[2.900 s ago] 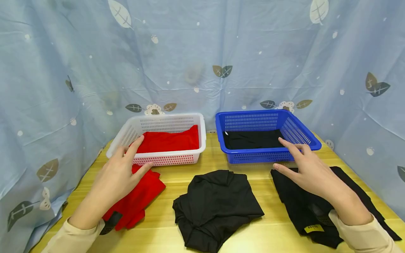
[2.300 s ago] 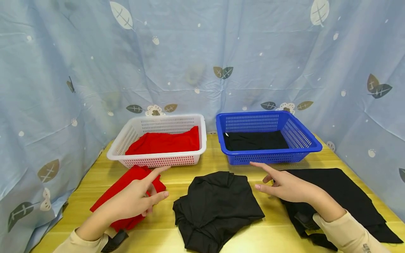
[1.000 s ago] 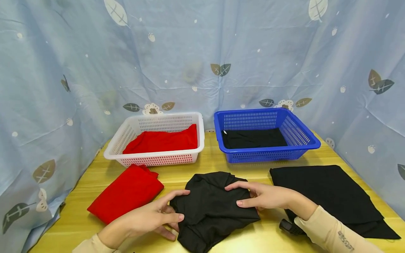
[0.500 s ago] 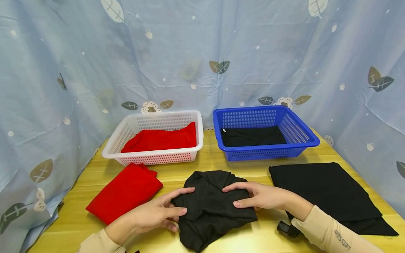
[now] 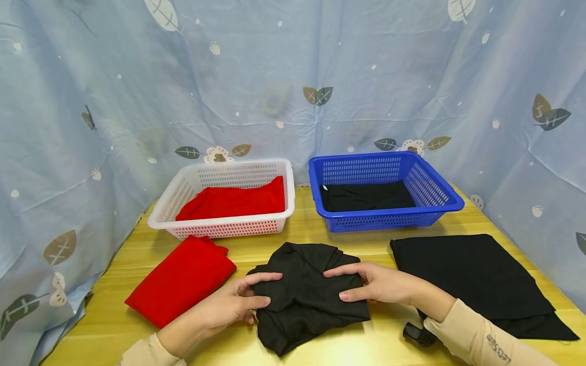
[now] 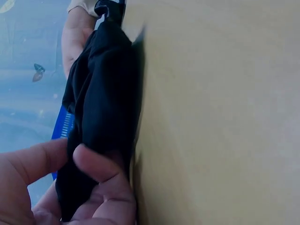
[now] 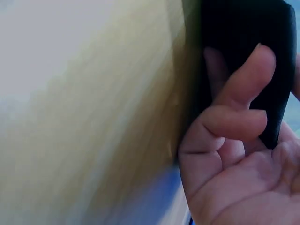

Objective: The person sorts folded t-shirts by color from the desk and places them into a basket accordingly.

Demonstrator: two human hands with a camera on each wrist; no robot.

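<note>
A loosely folded black garment (image 5: 306, 300) lies bunched between my hands in the middle of the wooden table; its exact kind is not visible. My left hand (image 5: 224, 307) grips its left side, thumb and index finger on top. On the opposite side, my right hand (image 5: 384, 284) holds the cloth in the same way. In the left wrist view, curled fingers (image 6: 105, 187) reach around the edge of the black garment (image 6: 108, 93). Curled fingers (image 7: 234, 122) also show against the dark cloth in the right wrist view. How far the cloth is off the table is hard to tell.
Behind stand a white basket (image 5: 224, 223) holding red cloth (image 5: 233, 202) and a blue basket (image 5: 389, 213) holding black cloth (image 5: 366, 197). A folded red garment (image 5: 183, 279) lies left, a folded black one (image 5: 471, 279) right. A patterned curtain (image 5: 274, 66) surrounds the table.
Both hands have come down and inward from near the baskets and taken hold of the middle black garment. Its near edge has drawn up slightly. The side garments now show more fully.
</note>
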